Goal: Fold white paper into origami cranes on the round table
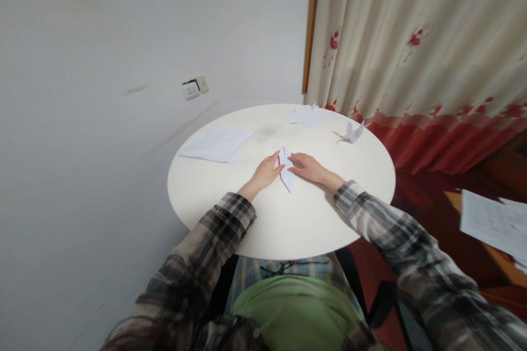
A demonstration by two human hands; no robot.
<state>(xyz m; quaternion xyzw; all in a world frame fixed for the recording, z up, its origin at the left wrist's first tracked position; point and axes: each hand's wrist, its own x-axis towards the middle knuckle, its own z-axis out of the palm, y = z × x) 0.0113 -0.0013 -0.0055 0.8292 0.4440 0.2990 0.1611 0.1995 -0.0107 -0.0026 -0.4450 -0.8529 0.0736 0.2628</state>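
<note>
A narrow piece of folded white paper [288, 180] lies on the round white table [284, 230], long and pointed at its near end. At its left edge is my left hand [265, 171], with the thumb across the paper and the fingers along the side. My right hand [309, 168] grips the right edge, its fingers bent and their tips on the paper. Between the two hands the folded strip shows a crease near its top. Part of its edges is hidden under my fingers.
A stack of white paper [218, 144] lies at the table's left. Toward the back right are more sheets [308, 115] and a folded paper crane [354, 132]. A wall with a socket [190, 90] is on the left, a curtain [415, 66] behind, and printed papers [489, 225] rest at right.
</note>
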